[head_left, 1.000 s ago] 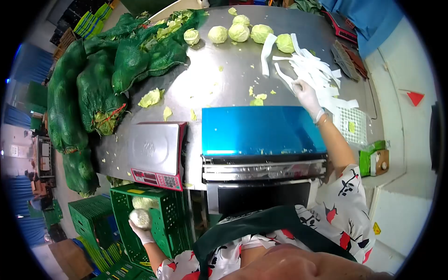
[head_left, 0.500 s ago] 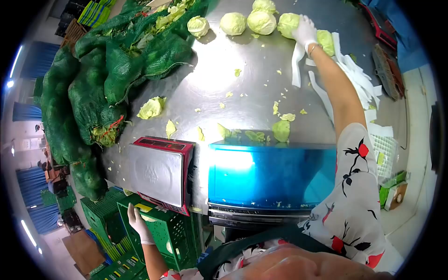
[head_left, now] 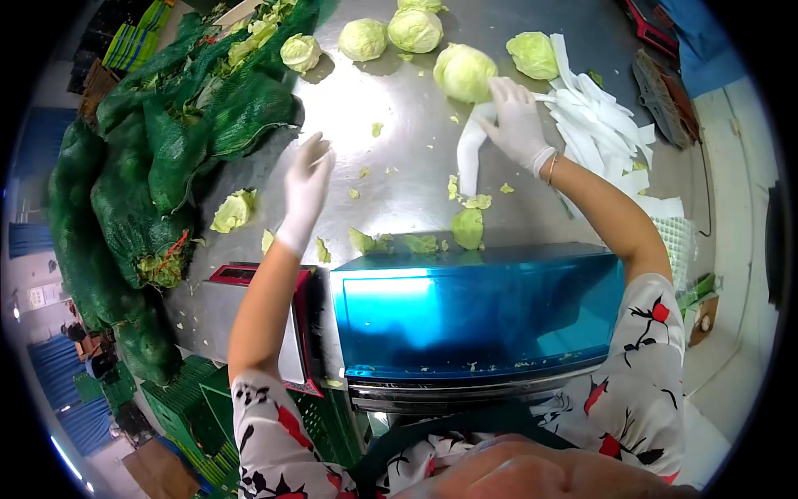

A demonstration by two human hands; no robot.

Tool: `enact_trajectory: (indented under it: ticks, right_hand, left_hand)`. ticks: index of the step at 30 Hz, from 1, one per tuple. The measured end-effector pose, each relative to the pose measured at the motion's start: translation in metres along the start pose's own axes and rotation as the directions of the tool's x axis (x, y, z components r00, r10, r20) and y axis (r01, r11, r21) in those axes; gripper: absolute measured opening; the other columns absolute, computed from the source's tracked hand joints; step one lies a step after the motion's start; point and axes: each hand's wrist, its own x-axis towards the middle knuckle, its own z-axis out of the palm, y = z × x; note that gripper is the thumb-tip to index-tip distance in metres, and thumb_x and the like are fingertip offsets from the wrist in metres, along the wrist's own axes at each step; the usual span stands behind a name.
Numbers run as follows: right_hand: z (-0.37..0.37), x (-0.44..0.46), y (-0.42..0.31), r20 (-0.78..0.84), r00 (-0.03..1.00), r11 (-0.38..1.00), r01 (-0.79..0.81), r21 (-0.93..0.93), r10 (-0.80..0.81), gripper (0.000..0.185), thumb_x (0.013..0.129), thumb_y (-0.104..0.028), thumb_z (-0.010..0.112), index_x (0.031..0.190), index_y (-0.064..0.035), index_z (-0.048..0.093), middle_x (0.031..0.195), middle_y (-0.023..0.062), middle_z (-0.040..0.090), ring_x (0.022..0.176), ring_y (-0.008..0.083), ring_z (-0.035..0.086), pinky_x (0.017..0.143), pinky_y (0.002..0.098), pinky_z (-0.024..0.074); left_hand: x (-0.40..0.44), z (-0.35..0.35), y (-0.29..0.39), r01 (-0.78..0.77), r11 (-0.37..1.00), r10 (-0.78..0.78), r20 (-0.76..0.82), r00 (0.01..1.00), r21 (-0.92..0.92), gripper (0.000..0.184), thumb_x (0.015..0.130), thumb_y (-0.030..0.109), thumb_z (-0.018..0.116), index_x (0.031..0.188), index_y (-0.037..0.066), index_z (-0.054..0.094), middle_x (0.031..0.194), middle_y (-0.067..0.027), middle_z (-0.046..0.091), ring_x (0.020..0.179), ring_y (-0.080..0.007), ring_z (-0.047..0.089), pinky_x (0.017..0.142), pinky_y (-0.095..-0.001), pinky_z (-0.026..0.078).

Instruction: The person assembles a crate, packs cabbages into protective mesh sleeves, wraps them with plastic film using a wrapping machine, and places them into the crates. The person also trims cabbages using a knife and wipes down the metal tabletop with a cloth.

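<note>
A pale green cabbage (head_left: 464, 73) is at the fingertips of my right hand (head_left: 519, 125), which wears a thin white glove. The fingers curve against the cabbage's near right side. A flat white strip (head_left: 470, 154) runs from beside the thumb down the steel table (head_left: 407, 200); whether the hand also grips it I cannot tell. My left hand (head_left: 307, 179), gloved too, hovers over the table near the red scale (head_left: 234, 273), holding nothing, its fingers loosely bent and partly apart. Several more cabbages (head_left: 363, 39) line the far side, and another cabbage (head_left: 533, 55) sits beside the strip pile.
Stuffed green mesh sacks (head_left: 137, 204) lie along the left. A heap of white strips (head_left: 600, 125) lies at right. In front stands a blue-topped machine (head_left: 474, 312). Leaf scraps (head_left: 467, 228) litter the table, and green crates (head_left: 187, 395) stand below left.
My right hand has brought the cabbage nearer and leftward out of the row. My left hand has risen from beside the crates to above the table. The view has shifted slightly.
</note>
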Motion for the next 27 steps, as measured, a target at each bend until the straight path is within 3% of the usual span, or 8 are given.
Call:
enact_trajectory:
  ticks: [1,4,8,12,16,20,24,27]
  right_hand:
    - [0.015,-0.005,0.010,-0.197,0.978,0.998,-0.065,0.006,0.065,0.066,0.082,-0.036,0.070,0.132,0.0007,0.046,0.131,0.0185,0.053,0.126,0.0325,0.049,0.103,0.0445,0.0392]
    - [0.013,-0.002,0.022,0.348,0.902,0.887,-0.362,0.286,0.257,0.058,0.081,-0.036,0.070,0.123,-0.0008,0.053,0.120,0.0205,0.060,0.113,0.0350,0.058,0.094,0.0432,0.0461]
    - [0.048,-0.004,0.029,0.371,0.921,0.936,-0.229,0.266,0.120,0.049,0.078,-0.040,0.070,0.108,-0.0021,0.062,0.109,0.0199,0.066,0.106,0.0346,0.062,0.090,0.0438,0.0489]
    - [0.051,0.014,0.014,0.058,0.934,0.930,-0.357,0.093,0.353,0.038,0.080,-0.031,0.066,0.108,-0.0064,0.065,0.110,0.0171,0.064,0.106,0.0370,0.060,0.093,0.0459,0.0474]
    - [0.063,0.052,0.032,-0.169,0.909,0.910,-0.335,0.244,0.380,0.044,0.080,-0.031,0.066,0.116,-0.0056,0.064,0.121,0.0188,0.060,0.115,0.0389,0.057,0.099,0.0444,0.0460]
    - [0.070,0.061,0.031,0.346,0.896,0.932,-0.340,0.128,0.279,0.037,0.083,-0.030,0.064,0.114,-0.0091,0.066,0.131,0.0175,0.057,0.118,0.0368,0.056,0.098,0.0437,0.0476]
    - [0.117,0.062,0.039,0.212,0.929,0.911,-0.348,0.223,0.303,0.026,0.084,-0.027,0.059,0.104,-0.0125,0.067,0.102,0.0183,0.067,0.101,0.0361,0.063,0.089,0.0450,0.0492]
    - [0.082,0.059,0.032,0.067,0.911,0.796,-0.390,0.463,0.407,0.027,0.086,-0.028,0.059,0.104,-0.0089,0.064,0.105,0.0194,0.068,0.101,0.0383,0.063,0.086,0.0437,0.0505]
  left_hand:
    - [0.020,0.027,-0.009,0.058,0.998,-0.058,0.049,0.997,-0.009,0.064,0.089,0.021,0.069,0.143,0.000,0.042,0.134,-0.0207,0.056,0.121,-0.0263,0.057,0.102,-0.0339,0.045]
    - [0.051,0.105,0.022,0.205,0.977,-0.211,0.125,0.969,0.062,0.103,0.079,0.041,0.079,0.150,-0.006,0.022,0.143,-0.0262,0.044,0.130,-0.0331,0.049,0.106,-0.0365,0.042]
    - [0.080,0.174,0.033,0.183,0.966,-0.199,0.072,0.977,0.183,0.122,0.064,0.051,0.087,0.147,-0.009,0.022,0.138,-0.0278,0.048,0.126,-0.0330,0.052,0.103,-0.0376,0.045]
    - [0.096,0.165,0.034,0.247,0.951,-0.297,0.321,0.899,0.188,0.117,0.061,0.051,0.088,0.143,-0.009,0.031,0.134,-0.0270,0.053,0.119,-0.0297,0.059,0.095,-0.0350,0.052]
    - [0.065,0.144,0.026,0.349,0.937,-0.335,0.280,0.900,-0.001,0.106,0.064,0.042,0.090,0.140,-0.009,0.035,0.130,-0.0240,0.056,0.115,-0.0279,0.060,0.093,-0.0336,0.054]
    - [0.004,0.101,0.053,-0.001,0.999,0.012,0.299,0.954,-0.038,0.114,0.061,0.038,0.092,0.145,-0.005,0.029,0.132,-0.0216,0.053,0.120,-0.0296,0.056,0.100,-0.0386,0.050]
    - [-0.080,0.057,0.119,-0.420,0.905,0.372,0.343,0.863,0.075,0.136,0.052,0.036,0.095,0.152,-0.003,0.012,0.142,-0.0224,0.041,0.129,-0.0320,0.047,0.111,-0.0430,0.036]
    - [-0.142,0.049,0.149,-0.589,0.782,0.487,0.389,0.782,0.204,0.144,0.051,0.033,0.097,0.152,-0.004,0.002,0.142,-0.0248,0.041,0.128,-0.0360,0.048,0.108,-0.0454,0.038]
